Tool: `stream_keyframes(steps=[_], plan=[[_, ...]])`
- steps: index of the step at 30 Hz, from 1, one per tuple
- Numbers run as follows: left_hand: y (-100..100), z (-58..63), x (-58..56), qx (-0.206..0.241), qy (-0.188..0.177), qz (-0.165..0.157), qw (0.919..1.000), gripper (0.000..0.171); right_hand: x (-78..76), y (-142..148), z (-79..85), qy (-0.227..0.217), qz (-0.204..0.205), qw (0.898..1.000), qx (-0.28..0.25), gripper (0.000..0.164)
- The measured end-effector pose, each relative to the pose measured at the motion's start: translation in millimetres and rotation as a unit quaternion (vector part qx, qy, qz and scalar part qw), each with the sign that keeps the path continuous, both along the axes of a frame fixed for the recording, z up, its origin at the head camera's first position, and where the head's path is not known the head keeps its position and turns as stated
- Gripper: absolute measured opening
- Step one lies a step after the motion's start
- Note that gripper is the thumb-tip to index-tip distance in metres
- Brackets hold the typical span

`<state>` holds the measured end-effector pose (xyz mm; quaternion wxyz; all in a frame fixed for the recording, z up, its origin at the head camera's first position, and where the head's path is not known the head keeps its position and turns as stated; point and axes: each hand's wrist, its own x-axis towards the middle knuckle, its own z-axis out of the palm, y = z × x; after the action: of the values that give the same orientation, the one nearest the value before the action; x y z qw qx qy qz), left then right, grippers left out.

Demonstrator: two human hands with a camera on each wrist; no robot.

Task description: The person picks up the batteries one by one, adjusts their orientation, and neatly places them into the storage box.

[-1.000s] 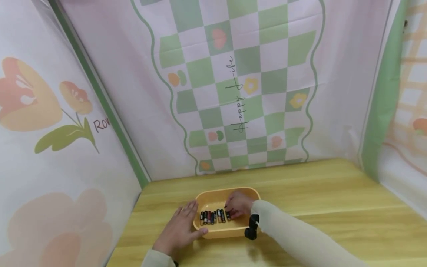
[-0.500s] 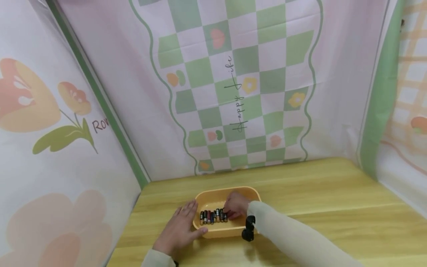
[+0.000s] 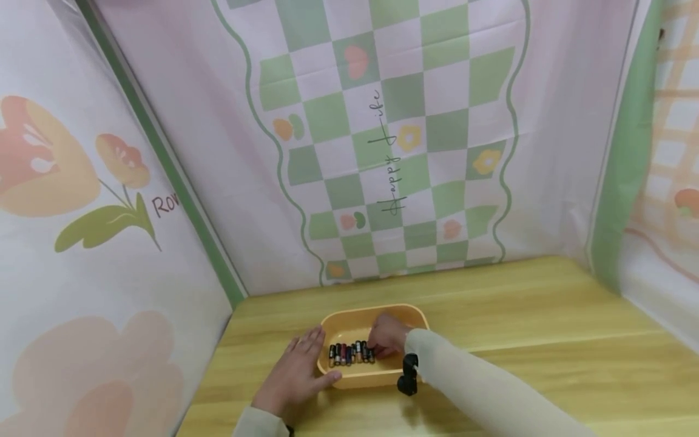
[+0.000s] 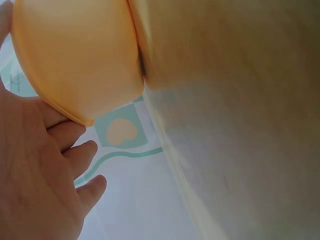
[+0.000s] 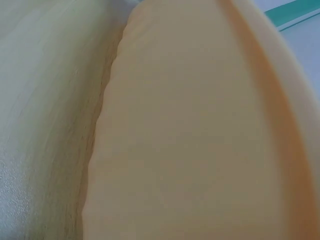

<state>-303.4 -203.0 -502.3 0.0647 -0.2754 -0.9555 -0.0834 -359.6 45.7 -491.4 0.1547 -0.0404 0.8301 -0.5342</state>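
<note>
A yellow plastic basin (image 3: 366,381) stands on the table. Inside, several small batteries (image 3: 343,354) lie side by side in a row, mostly black, with a red one among them. My left hand (image 3: 292,376) rests on the basin's left end, its fingers stretched along the rim and its thumb at the near side. The left wrist view shows those fingers (image 4: 80,159) against the rim. My right hand (image 3: 389,335) reaches into the basin, its curled fingers pinching the battery (image 3: 371,356) at the row's right end. Its fingertips are partly hidden. Only the basin's outer wall (image 5: 185,120) fills the right wrist view.
The wooden table (image 3: 508,315) extends around the basin. Behind it hangs a green-and-white checked cloth (image 3: 404,170). A flowered cloth (image 3: 109,285) covers the left side. A black wrist camera (image 3: 408,373) on the right sleeve overlaps the basin's near rim.
The right hand has shifted left with the end battery, closing the gap to the row. During the last half second it has barely moved. The left hand has stayed on the rim.
</note>
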Motion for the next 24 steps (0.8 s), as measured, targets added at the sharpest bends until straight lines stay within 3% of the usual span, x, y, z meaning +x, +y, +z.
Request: stream_keyframes(steps=[14, 24], plan=[[0.6, 3.4, 3.9, 0.005, -0.015, 0.004, 0.9999, 0.092, -0.6, 0.1, -3.1, 0.016, 0.01, 1.0, 0.013, 0.006], [0.9, 2.3, 3.8, 0.001, -0.002, 0.005, 1.0, 0.093, 0.3, 0.3, -2.1, 0.024, 0.014, 0.999, 0.016, 0.007]])
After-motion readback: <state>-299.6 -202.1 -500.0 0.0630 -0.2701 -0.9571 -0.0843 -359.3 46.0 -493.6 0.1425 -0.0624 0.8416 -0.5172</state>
